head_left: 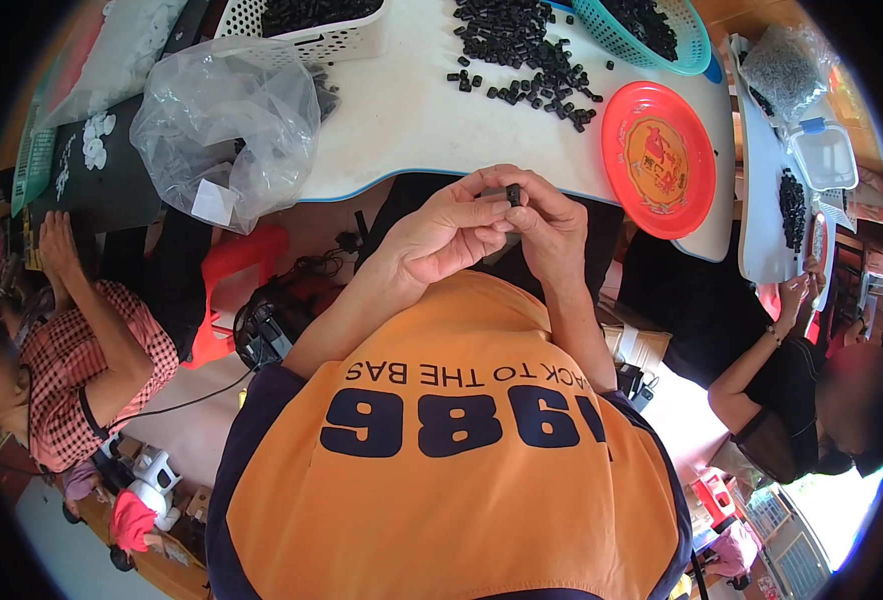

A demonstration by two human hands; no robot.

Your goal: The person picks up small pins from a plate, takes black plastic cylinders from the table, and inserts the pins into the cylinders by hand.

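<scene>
My left hand and my right hand meet in front of my chest, just off the table's near edge. A small black plastic piece is pinched between the fingertips of both hands, which hide part of it. Beyond my hands, a loose pile of similar black pieces lies on the white table. To the right of my hands is a round red plastic plate with a yellow printed centre.
A white basket and a teal basket, both with black pieces, stand at the back. A clear plastic bag hangs over the left table edge. Co-workers sit left and right; a red stool stands below left.
</scene>
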